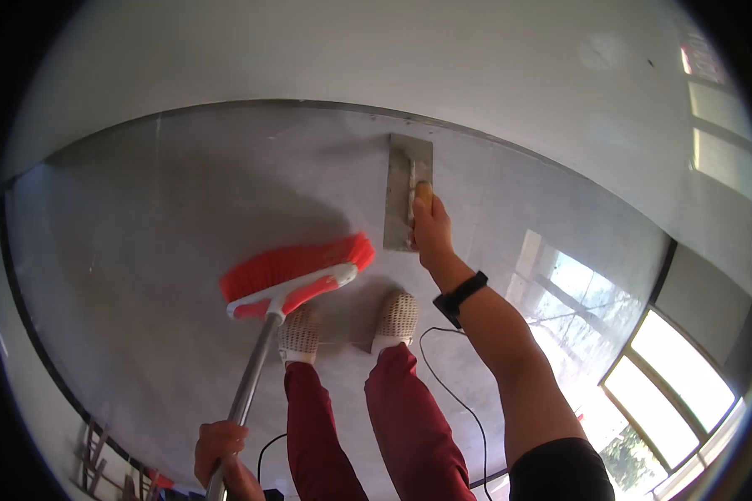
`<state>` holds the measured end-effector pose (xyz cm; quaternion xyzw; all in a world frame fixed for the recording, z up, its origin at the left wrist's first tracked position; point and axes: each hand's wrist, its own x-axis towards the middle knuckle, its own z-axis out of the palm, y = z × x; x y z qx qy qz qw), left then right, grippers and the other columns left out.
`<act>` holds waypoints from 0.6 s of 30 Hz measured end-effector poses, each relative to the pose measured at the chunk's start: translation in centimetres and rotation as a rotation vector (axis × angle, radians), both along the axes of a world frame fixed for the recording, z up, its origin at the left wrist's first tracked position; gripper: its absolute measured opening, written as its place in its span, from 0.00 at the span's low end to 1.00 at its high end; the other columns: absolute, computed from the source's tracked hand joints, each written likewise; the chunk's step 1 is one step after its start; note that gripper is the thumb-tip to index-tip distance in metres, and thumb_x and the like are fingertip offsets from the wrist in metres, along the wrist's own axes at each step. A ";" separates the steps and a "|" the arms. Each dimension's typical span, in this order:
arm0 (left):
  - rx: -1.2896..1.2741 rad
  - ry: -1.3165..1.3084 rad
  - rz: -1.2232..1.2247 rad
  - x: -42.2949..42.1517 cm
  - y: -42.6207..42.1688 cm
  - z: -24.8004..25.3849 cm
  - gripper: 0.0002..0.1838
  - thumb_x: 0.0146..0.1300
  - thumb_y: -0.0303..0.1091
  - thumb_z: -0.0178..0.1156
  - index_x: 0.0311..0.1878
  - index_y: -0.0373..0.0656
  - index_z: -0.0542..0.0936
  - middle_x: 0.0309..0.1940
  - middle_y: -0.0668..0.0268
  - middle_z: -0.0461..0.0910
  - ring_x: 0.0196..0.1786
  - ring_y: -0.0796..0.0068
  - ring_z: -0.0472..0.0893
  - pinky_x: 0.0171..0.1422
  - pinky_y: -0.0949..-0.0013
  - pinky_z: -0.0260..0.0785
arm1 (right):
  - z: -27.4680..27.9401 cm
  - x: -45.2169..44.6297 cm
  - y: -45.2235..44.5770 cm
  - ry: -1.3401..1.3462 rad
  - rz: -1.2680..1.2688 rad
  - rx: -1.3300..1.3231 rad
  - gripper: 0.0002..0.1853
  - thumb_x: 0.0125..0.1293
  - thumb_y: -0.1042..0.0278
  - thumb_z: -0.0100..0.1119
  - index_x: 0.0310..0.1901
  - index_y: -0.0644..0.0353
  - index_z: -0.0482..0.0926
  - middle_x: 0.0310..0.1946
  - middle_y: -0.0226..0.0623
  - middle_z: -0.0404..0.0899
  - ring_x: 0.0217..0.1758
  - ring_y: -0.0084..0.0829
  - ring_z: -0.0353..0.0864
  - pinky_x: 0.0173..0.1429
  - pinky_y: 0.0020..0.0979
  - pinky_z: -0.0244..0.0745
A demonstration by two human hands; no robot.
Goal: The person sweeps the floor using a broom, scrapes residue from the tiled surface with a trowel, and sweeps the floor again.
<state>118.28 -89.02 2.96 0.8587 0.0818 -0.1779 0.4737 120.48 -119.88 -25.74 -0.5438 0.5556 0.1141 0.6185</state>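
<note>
My left hand (222, 457) is wrapped round the metal pole of a broom (297, 259) with red bristles and a grey-and-red head. The broom head is in front of my feet, bristles pointing away from me. Farther forward on the right, my right hand (432, 225) grips the wooden handle of a plastering trowel (398, 188). Its flat, stained metal blade lies along the grey floor or hangs just over it; I cannot tell which. A black band circles my right wrist.
The smooth grey floor (167, 217) runs to a pale wall (334, 50) with a dark skirting line. A black cable (468, 409) trails beside my right leg. Bright windows (668, 376) stand at the right, and a wooden frame-like object (92, 455) is at the lower left.
</note>
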 end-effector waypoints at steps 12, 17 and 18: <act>0.013 0.037 0.027 0.7 -1.8 1.3 0.12 0.65 0.36 0.47 0.34 0.36 0.72 0.36 0.54 0.77 0.39 0.61 0.75 0.45 0.62 0.67 | 4.4 -11.2 -2.9 0.187 0.006 -0.018 0.14 0.62 0.60 0.52 0.46 0.58 0.70 0.20 0.27 0.66 0.16 0.19 0.64 0.17 0.23 0.60; 0.114 0.040 -0.057 0.8 -1.4 0.7 0.14 0.64 0.41 0.43 0.30 0.40 0.68 0.32 0.59 0.73 0.31 0.72 0.66 0.39 0.68 0.58 | 6.3 -13.5 -2.6 0.272 -0.120 0.071 0.13 0.63 0.60 0.51 0.47 0.55 0.71 0.22 0.27 0.68 0.17 0.18 0.65 0.17 0.22 0.59; 0.124 0.058 -0.068 1.0 -1.4 0.7 0.15 0.64 0.42 0.43 0.31 0.40 0.68 0.33 0.59 0.73 0.31 0.73 0.66 0.40 0.69 0.58 | 6.2 -14.0 -2.8 0.278 -0.171 0.066 0.14 0.63 0.60 0.51 0.47 0.55 0.70 0.22 0.27 0.68 0.17 0.18 0.65 0.17 0.22 0.59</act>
